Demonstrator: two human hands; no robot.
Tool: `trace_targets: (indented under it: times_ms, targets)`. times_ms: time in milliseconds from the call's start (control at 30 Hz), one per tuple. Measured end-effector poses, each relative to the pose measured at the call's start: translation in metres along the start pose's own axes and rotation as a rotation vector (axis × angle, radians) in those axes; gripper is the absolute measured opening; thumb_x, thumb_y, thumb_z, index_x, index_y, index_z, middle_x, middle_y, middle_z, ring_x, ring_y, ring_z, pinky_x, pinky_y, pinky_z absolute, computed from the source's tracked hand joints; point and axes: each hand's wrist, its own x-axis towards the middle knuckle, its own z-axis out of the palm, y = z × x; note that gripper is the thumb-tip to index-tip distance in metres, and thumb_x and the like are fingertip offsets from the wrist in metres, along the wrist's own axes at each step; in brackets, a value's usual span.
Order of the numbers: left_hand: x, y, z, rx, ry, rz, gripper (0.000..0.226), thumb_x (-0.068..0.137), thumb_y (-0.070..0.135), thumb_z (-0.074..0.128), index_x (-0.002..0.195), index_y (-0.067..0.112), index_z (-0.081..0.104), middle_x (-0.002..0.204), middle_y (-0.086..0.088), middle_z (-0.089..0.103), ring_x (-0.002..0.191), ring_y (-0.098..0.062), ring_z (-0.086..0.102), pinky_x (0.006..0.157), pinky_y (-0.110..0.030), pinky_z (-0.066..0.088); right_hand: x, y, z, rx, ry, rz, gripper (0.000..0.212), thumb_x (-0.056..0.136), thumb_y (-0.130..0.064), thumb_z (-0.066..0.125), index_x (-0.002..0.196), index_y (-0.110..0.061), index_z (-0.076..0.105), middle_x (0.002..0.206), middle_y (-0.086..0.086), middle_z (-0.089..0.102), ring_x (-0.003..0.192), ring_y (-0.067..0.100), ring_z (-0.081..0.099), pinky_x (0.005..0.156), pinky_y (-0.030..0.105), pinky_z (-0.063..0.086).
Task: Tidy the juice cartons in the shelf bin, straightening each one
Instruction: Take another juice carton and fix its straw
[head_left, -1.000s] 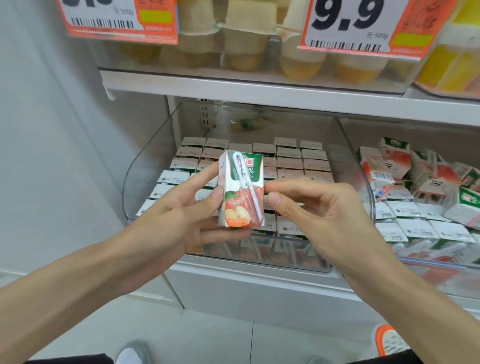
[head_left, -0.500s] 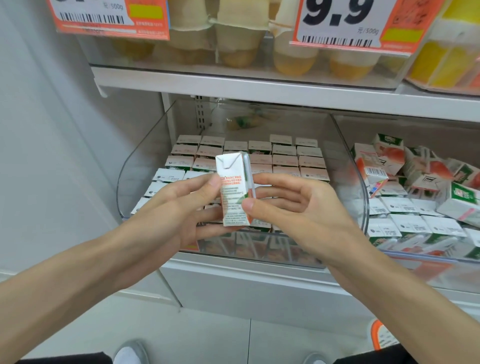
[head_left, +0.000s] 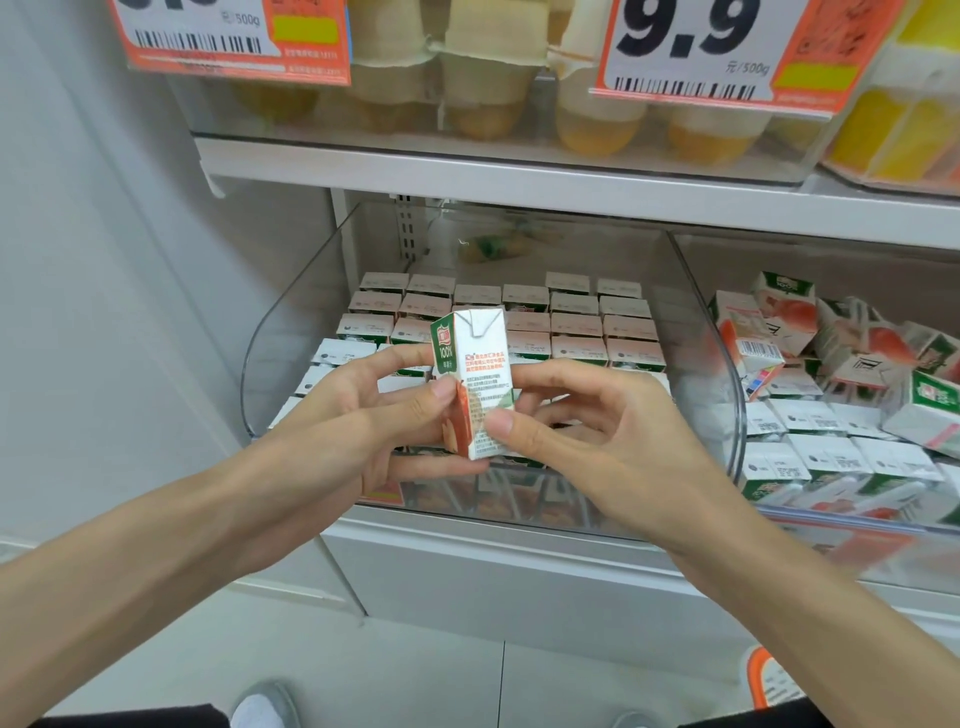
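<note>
— At the shelf bin, what's held?
— I see one juice carton upright before it, my left hand gripping its left side, my right hand pinching its right edge, thumb in front.

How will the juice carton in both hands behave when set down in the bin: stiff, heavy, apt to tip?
The juice carton is probably stiff: its edges look straight under the left hand and right hand. It seems light, as fingertips alone hold it. Taller than wide, it could tip, though the packed rows in the bin would likely brace it.
</note>
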Motion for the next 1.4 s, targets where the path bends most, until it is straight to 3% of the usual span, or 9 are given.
trace_targets:
  times_ms: [133,267,467,533,633,767,933,1267,1400]
  targets:
    - [0.0001,0.0008,0.0005,-0.028,0.015,-0.012,0.038,0.102,0.014,0.056,0.140,0.013,0.059,0.119,-0.015,0.078,0.106,-0.032,0.078,0.079,-0.033,0.065,0.0011,-0.0013,-0.0018,0.097,-0.007,0.030,0.020,0.093,-0.026,0.074,0.113,-0.027,0.080,0.092,-0.005,0.081,0.078,0.010,0.072,0.077,0.022,0.059]
    - [-0.0005,0.0000,-0.0023,-0.036,0.009,-0.022,0.041,0.104,0.011,0.053,0.145,0.013,0.056,0.120,-0.017,0.078,0.106,-0.032,0.078,0.078,-0.031,0.065,0.0003,-0.0012,-0.0019,0.114,-0.011,0.041,0.023,0.098,-0.011,0.071,0.115,-0.024,0.079,0.089,0.001,0.081,0.073,0.013,0.071,0.073,0.021,0.057]
    - [0.0018,-0.0016,-0.0024,0.013,0.067,0.025,0.044,0.094,0.017,0.066,0.137,0.020,0.065,0.118,-0.017,0.078,0.100,-0.026,0.077,0.077,-0.032,0.065,0.0000,-0.0051,-0.0006,0.136,0.051,0.053,0.016,0.095,-0.019,0.074,0.108,-0.026,0.079,0.089,0.001,0.082,0.074,0.013,0.076,0.069,0.020,0.059]
    - [0.0020,-0.0021,-0.0024,0.037,0.087,0.045,0.041,0.093,0.017,0.068,0.134,0.021,0.069,0.114,-0.008,0.080,0.094,-0.021,0.078,0.078,-0.032,0.065,-0.0002,-0.0064,0.0007,0.132,0.045,0.060,0.020,0.089,-0.027,0.078,0.109,-0.026,0.079,0.092,-0.001,0.082,0.079,0.013,0.078,0.074,0.019,0.060]
    - [0.0030,-0.0031,-0.0020,0.042,0.075,0.045,0.042,0.094,0.018,0.069,0.135,0.023,0.067,0.123,-0.004,0.078,0.106,-0.024,0.078,0.082,-0.035,0.065,0.0002,-0.0053,0.0029,0.067,0.039,0.067,0.033,0.079,-0.035,0.084,0.111,-0.028,0.077,0.097,-0.004,0.082,0.087,0.012,0.079,0.084,0.024,0.063]
    - [0.0073,0.0011,-0.0024,-0.060,0.064,-0.001,0.039,0.096,0.027,0.061,0.135,0.021,0.069,0.126,-0.008,0.077,0.113,-0.031,0.076,0.082,-0.042,0.066,0.0014,-0.0038,0.0040,0.063,0.061,0.087,0.025,0.090,-0.023,0.081,0.113,-0.029,0.075,0.097,-0.008,0.082,0.089,0.009,0.078,0.090,0.028,0.062]
    - [0.0051,0.0010,-0.0041,-0.053,0.032,0.021,0.034,0.106,0.014,0.052,0.138,0.020,0.062,0.127,-0.011,0.076,0.116,-0.032,0.075,0.087,-0.045,0.065,0.0005,-0.0032,0.0050,0.070,0.048,0.085,0.028,0.094,-0.020,0.077,0.118,-0.034,0.072,0.100,-0.013,0.081,0.093,0.004,0.077,0.090,0.023,0.061]
    - [0.0045,0.0048,-0.0015,-0.104,0.031,0.017,0.038,0.099,0.018,0.059,0.137,0.019,0.061,0.124,-0.010,0.078,0.112,-0.034,0.076,0.086,-0.044,0.065,0.0011,-0.0038,0.0051,0.081,0.047,0.056,0.023,0.099,-0.021,0.071,0.115,-0.038,0.072,0.096,-0.015,0.082,0.090,0.002,0.076,0.075,0.012,0.055]
    - [0.0031,0.0052,-0.0017,-0.120,0.042,-0.017,0.041,0.099,0.019,0.059,0.140,0.016,0.059,0.125,-0.012,0.077,0.111,-0.037,0.076,0.086,-0.048,0.065,0.0007,-0.0056,0.0037,0.133,0.087,0.072,0.015,0.097,-0.026,0.073,0.110,-0.029,0.078,0.090,-0.009,0.083,0.075,-0.002,0.074,0.065,0.010,0.050]
